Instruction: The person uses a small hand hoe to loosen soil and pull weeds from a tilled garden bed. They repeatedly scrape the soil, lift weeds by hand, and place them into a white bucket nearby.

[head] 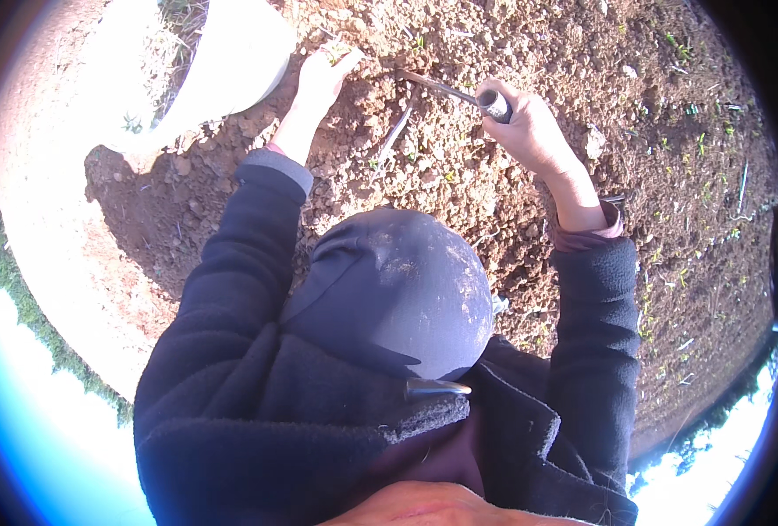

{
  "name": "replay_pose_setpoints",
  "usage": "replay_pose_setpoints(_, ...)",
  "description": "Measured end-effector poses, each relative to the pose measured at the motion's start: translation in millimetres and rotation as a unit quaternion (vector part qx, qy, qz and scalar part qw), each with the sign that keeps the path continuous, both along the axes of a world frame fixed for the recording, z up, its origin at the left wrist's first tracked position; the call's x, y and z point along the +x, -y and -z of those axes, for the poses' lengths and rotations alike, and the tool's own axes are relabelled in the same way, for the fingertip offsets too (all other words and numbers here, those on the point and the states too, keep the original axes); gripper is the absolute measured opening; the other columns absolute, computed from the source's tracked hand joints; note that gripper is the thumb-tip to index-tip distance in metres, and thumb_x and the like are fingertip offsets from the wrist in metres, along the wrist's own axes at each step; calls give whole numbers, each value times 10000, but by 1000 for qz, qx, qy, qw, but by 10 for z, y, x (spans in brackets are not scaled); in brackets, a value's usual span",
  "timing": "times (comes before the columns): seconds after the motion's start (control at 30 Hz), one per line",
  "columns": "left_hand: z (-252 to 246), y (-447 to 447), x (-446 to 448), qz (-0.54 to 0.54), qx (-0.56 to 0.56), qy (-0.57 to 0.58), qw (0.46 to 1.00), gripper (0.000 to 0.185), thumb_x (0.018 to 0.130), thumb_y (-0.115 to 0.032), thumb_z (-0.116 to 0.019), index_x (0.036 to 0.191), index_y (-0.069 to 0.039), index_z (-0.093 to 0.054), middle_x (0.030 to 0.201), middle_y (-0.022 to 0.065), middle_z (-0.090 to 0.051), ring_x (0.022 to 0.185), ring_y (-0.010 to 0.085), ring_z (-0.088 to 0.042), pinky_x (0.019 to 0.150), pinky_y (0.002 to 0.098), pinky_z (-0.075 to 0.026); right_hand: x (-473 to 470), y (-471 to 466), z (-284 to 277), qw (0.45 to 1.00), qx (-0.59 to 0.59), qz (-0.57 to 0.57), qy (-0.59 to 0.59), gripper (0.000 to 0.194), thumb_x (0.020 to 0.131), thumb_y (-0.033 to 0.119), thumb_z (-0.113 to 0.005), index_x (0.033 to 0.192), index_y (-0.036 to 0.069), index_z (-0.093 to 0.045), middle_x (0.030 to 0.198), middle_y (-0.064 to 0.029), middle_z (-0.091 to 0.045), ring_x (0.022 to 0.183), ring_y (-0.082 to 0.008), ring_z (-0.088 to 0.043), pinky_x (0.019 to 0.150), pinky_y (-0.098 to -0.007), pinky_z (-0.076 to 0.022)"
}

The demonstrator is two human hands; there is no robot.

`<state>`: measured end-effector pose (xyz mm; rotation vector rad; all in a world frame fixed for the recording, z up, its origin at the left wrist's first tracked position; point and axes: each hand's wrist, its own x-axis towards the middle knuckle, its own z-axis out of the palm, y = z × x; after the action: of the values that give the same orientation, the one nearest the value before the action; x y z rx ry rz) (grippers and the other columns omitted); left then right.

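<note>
My right hand (527, 131) is closed around the round handle (496, 107) of a hand tool. Its thin metal shaft (438, 85) slants left towards the soil, and the working end is hard to make out there. My left hand (323, 75) is at the top, close to the ground, with its fingers around a small green plant (336, 54). Just left of that hand stands a white bucket (251, 59), strongly overexposed, with grassy plant matter (178, 52) inside.
Loose, clumpy brown soil (454, 151) spreads around me, with small green sprouts (701, 144) at the right. A pale dry stick (394, 135) lies between my hands. My knee in dark trousers (415, 283) is in front of my body. The bucket's shadow falls at the left.
</note>
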<state>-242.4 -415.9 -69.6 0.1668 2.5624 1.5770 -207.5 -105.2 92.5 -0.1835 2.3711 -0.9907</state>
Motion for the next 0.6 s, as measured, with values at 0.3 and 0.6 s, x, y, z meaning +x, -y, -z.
replay_pose_setpoints(0.3,-238,99,-12,-162,467,264,828,147,955,-58,-549,1095,-81,-509,802,-29,-474,618,76,-420,517,220,-346,24,180,-280,972,62,-108,-199,259,787,134,-668,1040,141,-611,730,-95,-647,709,-266,-674,634,-371,-531)
replay_pose_setpoints(0.6,-319,256,38,-93,93,178,975,241,1003,-188,-428,1169,-30,-502,1057,111,-619,974,275,-583,856,372,-477,183,167,-203,942,92,-167,-276,229,798,151,-685,1002,174,-586,668,-49,-590,584,-241,-635,508,-350,-488)
